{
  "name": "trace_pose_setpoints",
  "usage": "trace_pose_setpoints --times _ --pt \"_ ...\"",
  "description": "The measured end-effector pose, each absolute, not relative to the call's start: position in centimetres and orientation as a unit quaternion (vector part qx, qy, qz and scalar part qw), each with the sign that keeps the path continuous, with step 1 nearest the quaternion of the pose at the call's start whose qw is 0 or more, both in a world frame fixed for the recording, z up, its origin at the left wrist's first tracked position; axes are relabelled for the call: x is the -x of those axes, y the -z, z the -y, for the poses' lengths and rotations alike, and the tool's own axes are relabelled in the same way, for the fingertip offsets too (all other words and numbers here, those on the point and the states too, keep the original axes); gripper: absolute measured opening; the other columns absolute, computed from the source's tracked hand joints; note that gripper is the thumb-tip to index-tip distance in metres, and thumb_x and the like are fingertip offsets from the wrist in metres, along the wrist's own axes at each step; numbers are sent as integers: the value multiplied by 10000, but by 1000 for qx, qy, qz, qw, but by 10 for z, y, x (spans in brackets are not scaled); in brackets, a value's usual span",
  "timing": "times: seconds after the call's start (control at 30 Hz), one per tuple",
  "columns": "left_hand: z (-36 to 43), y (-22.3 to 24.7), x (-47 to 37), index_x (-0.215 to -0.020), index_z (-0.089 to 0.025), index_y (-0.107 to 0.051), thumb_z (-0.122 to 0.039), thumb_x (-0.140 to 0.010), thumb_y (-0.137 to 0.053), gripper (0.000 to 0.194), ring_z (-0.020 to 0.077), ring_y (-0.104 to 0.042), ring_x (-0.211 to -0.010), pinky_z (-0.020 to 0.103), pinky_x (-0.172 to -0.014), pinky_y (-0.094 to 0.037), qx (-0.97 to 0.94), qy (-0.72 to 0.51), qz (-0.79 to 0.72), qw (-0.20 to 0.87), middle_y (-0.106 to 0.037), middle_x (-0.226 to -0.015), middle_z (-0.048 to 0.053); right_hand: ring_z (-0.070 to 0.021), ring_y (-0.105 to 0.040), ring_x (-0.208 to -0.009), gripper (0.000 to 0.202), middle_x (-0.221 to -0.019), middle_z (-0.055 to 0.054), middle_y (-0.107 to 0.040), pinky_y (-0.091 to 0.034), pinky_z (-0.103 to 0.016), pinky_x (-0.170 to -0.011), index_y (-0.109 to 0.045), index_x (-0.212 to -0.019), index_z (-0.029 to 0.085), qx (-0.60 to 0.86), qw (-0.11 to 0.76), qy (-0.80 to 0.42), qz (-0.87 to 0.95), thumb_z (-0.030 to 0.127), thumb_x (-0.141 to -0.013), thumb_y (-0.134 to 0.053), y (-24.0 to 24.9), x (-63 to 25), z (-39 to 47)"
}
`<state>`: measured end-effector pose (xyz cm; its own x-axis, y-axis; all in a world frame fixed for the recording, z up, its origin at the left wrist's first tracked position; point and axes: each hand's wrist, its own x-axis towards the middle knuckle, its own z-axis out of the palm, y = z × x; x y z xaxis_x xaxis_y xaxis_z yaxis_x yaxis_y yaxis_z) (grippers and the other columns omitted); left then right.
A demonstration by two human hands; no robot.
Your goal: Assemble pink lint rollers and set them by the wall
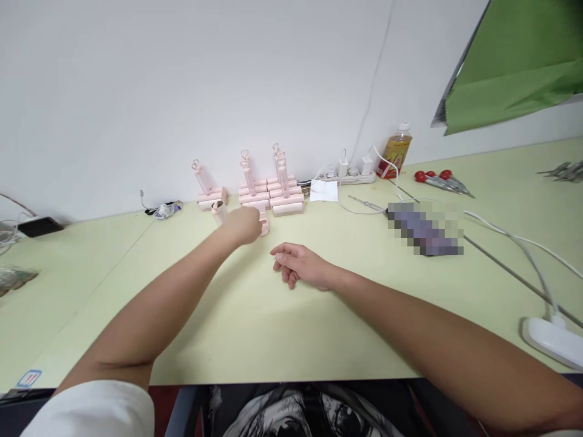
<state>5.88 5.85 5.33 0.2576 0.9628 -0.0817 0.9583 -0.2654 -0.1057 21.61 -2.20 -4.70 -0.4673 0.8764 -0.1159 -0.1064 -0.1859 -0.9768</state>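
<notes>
My left hand reaches to the back of the table, its fingers closed and mostly hidden behind its back. A pink plastic piece with a hollow shows at its right edge. Just left of that hand stands a short pink tube with an open, dark-lined top. My right hand hovers over or rests on the table nearer to me, fingers loosely bent and apart, holding nothing. Behind both hands, several pink lint rollers with clear handles and looped ends stand along the wall; a separate one is farther left.
A power strip, a drink bottle and a white paper are at the wall. Red-handled tools, a screwdriver and a blurred-out item lie right. White cables cross there. A black device sits far left.
</notes>
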Motion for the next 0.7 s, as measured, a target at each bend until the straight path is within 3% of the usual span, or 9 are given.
trace_pose_setpoints --times 0.2,0.3,0.47,0.7 --pt "-50 -10 -51 -1270 -222 -522 -392 -915 -331 438 302 -629 -1001 395 -793 -486 782 -29 622 21 -584 -1203 166 -91 -552 -569 227 -844 -27 -574 -513 -211 -424 -548 -1046 179 367 360 -670 536 334 -885 -587 47 -215 22" --pt "-49 0 -50 -1331 -275 -476 -420 -906 -335 471 306 -614 -1030 411 -809 -486 782 -22 623 6 -548 -1241 149 -92 -551 -575 232 -846 -27 -573 -515 -211 -426 -545 -1051 177 370 358 -668 538 328 -880 -592 46 -215 22" --pt "-50 3 -49 -1227 -253 -553 -422 -876 -397 420 321 -558 -1128 415 -837 -484 784 -49 618 -20 -545 -1265 145 -90 -550 -572 221 -840 -25 -577 -518 -216 -429 -549 -1053 178 371 357 -666 540 311 -881 -588 47 -215 23" --pt "-15 -2 -47 -1191 -272 -577 -485 -877 -380 427 286 -643 -949 375 -742 -495 809 -77 581 -54 -589 -1153 137 -89 -557 -586 245 -854 -29 -580 -527 -209 -446 -567 -1067 186 357 359 -660 555 333 -874 -600 51 -216 22"
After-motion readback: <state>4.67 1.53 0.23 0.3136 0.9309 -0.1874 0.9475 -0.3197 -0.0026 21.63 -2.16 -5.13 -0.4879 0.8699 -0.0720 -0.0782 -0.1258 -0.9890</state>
